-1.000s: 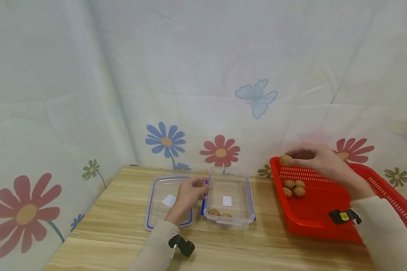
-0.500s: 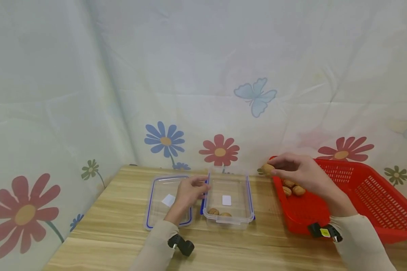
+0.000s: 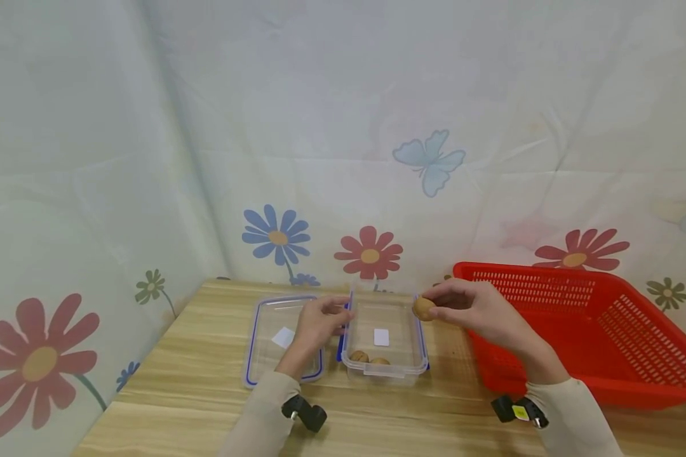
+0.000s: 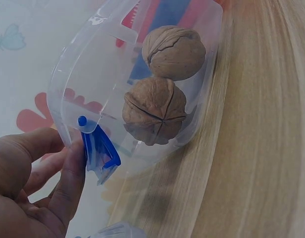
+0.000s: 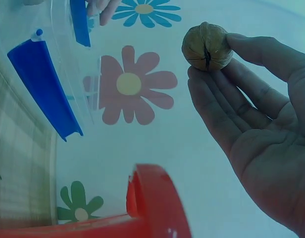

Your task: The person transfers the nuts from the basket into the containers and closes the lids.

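My right hand (image 3: 483,312) pinches a walnut (image 3: 423,309) between thumb and fingertips, held up over the right rim of a clear plastic food container (image 3: 397,367). In the right wrist view a dark crack runs down that walnut (image 5: 207,47). With thumb and fingers, my left hand (image 3: 317,322) grips the container's left rim, right beside a blue latch (image 4: 99,151). Two walnuts lie inside at the near end, one cracked walnut (image 4: 155,110) touching another walnut (image 4: 175,52). A small white label (image 3: 381,337) shows in the container.
The blue-edged lid (image 3: 253,343) lies on the wooden table (image 3: 166,387), left of the container and partly behind my left hand. At the right stands a red plastic basket (image 3: 583,343), its left part hidden by my right hand. A flower-printed curtain (image 3: 320,127) hangs behind the table.
My right hand has carried the walnut left and down, from over the red basket to the container's right rim. My left hand has stayed at the container's left rim.
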{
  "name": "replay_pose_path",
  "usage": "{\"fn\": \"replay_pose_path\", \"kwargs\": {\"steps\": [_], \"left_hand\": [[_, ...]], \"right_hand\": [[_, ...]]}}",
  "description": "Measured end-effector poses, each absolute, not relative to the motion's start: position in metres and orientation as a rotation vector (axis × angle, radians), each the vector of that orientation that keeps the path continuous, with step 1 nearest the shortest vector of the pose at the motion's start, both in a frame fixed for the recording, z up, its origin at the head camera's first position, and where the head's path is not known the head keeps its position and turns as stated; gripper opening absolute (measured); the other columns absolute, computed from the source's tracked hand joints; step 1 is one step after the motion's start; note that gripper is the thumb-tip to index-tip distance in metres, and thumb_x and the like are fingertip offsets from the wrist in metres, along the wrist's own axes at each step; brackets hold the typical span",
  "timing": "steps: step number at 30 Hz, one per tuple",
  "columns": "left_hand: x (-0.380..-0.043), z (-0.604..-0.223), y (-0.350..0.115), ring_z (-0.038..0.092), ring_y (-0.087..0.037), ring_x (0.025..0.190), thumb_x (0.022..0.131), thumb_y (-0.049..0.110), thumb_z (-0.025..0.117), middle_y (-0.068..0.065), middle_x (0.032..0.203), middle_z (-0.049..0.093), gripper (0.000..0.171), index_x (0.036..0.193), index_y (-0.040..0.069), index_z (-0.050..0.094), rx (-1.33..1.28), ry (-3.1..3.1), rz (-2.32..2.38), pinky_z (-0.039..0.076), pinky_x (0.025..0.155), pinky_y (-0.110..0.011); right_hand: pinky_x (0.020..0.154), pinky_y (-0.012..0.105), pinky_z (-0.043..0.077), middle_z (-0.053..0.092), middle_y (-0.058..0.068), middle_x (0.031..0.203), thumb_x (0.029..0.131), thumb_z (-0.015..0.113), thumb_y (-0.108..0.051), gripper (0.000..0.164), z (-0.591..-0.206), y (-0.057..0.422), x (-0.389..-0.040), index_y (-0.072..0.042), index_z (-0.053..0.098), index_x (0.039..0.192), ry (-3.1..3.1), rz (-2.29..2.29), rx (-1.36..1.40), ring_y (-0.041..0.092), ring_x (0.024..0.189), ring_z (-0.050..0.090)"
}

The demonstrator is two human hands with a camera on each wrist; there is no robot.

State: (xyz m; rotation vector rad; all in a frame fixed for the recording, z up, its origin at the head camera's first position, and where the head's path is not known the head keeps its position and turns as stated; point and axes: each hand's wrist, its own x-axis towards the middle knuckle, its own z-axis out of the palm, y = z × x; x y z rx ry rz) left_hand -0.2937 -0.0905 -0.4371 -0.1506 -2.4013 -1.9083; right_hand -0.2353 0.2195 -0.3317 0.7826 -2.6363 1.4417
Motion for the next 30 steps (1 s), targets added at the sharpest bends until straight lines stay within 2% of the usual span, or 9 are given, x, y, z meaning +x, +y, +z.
{"fn": "replay_pose_path", "kwargs": {"steps": [6, 16, 30], "left_hand": [[-0.295, -0.438, -0.090, 0.076, -0.029, 0.094, 0.096, 0.008, 0.078, -0.016, 0.111, 0.075, 0.036, 0.131, -0.001, 0.072, -0.153, -2.402, -1.903, 0.067, 0.078, -0.035], [-0.294, -0.439, -0.090, 0.076, -0.031, 0.093, 0.095, 0.008, 0.079, -0.018, 0.111, 0.075, 0.037, 0.130, -0.002, 0.072, -0.179, -2.384, -1.909, 0.067, 0.077, -0.037], [-0.296, -0.439, -0.091, 0.076, -0.031, 0.094, 0.096, 0.007, 0.078, -0.017, 0.111, 0.075, 0.035, 0.129, -0.002, 0.073, -0.172, -2.386, -1.921, 0.067, 0.077, -0.036]], "right_hand": [[0.088, 0.027, 0.063, 0.075, 0.008, 0.115, 0.097, 0.081, -0.018, 0.032, -0.336, 0.214, -0.235, -0.005, 0.075, 0.126, -2.645, 1.465, 0.818, 0.025, 0.104, 0.073], [0.090, 0.025, 0.062, 0.074, 0.008, 0.118, 0.097, 0.080, -0.016, 0.029, -0.346, 0.209, -0.239, -0.006, 0.076, 0.124, -2.677, 1.447, 0.900, 0.025, 0.104, 0.072], [0.089, 0.025, 0.062, 0.076, 0.001, 0.108, 0.095, 0.082, -0.015, 0.023, -0.371, 0.196, -0.249, -0.007, 0.078, 0.116, -2.767, 1.360, 0.970, 0.020, 0.098, 0.072]]}}
